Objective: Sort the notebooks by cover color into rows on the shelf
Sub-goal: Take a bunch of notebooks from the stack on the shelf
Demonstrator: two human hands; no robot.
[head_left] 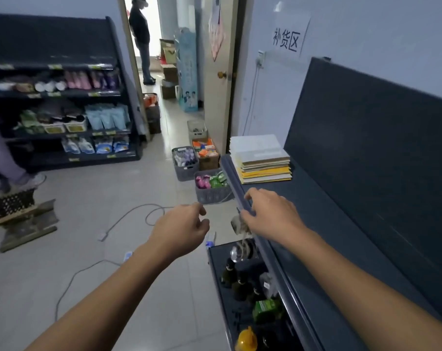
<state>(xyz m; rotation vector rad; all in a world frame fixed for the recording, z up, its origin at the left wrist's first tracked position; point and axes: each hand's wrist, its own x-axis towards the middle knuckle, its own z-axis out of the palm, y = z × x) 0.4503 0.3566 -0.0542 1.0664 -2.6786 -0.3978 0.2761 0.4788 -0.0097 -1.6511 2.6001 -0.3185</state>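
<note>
Left hand (181, 224), in the head view, hangs loosely curled and holds nothing. Right hand (270, 214) sits relaxed at the front lip of the shelf (341, 236), grasping nothing. Notebooks (263, 160) lie stacked at the shelf's far end, well apart from both hands. Risk: a one-sided pull may fan the stack and spill covers over the lip toward the basket (209, 196) below.

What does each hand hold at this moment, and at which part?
Left hand, loosely curled, holds nothing. Right hand is at the front rim of the dark blue metal shelf; a grip cannot be told.
</note>
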